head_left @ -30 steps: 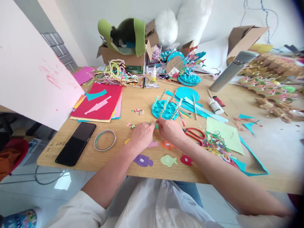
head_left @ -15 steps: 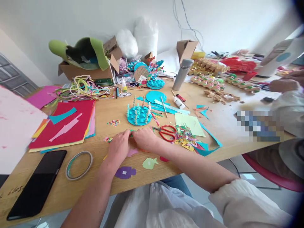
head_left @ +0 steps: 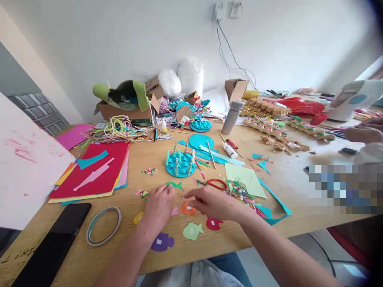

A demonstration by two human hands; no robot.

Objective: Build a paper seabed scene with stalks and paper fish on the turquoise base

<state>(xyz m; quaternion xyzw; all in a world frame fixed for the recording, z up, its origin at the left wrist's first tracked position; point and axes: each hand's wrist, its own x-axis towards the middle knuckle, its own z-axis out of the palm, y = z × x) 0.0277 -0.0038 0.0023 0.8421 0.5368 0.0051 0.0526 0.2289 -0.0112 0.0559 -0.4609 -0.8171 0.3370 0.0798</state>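
Observation:
My left hand (head_left: 159, 204) is low over the table, its fingers together at the lower left edge of a green paper fish (head_left: 177, 185). My right hand (head_left: 209, 200) hovers just right of it, fingers apart and holding nothing, beside an orange paper fish (head_left: 188, 207). Below lie a light green fish (head_left: 192, 231), a red one (head_left: 214, 223) and a purple one (head_left: 161, 242), each with a small white square. A yellow piece (head_left: 138, 218) is partly behind my left hand. The blue round base (head_left: 180, 164) with twisted upright sticks stands beyond my hands.
Red scissors (head_left: 218, 183) lie beside coloured scraps (head_left: 239, 190). At left are stacked papers (head_left: 98, 171), a tape roll (head_left: 103, 225) and a black phone (head_left: 54, 243). A grey bottle (head_left: 232, 118) stands behind. Another person's hand (head_left: 363, 131) is at the far right.
My right hand has moved away from my left hand and opened, uncovering the green fish. The camera view has tilted upward, showing more wall.

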